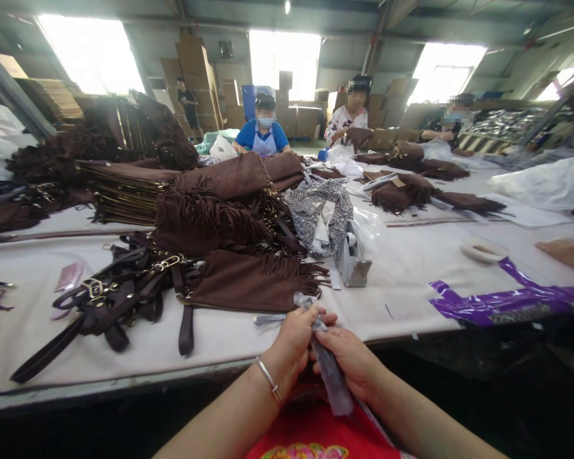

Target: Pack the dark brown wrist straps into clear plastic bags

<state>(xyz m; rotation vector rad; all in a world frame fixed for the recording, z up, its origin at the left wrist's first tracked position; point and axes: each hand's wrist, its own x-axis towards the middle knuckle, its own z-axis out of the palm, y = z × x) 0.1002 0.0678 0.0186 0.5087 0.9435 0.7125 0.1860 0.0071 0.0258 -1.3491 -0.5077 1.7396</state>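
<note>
1. My left hand (296, 338) and right hand (347, 357) pinch a wrapped strip (332, 370) between them at the table's near edge, its lower end hanging over my red apron (296, 430).
2. Just beyond my fingers, a brown fringed pouch (253, 280) lies flat on the table (392, 306).
3. Left of it sit dark straps (119, 299) with metal clasps, beside a pink comb (69, 276).
4. Behind the pouch rises a stack of brown pouches (210, 217); to its right stands a tape dispenser (354, 264).
5. A purple plastic bag (511, 299) lies farther right, near a white roll (483, 250).
6. Across the table, a person in blue (263, 135) wears a mask.
</note>
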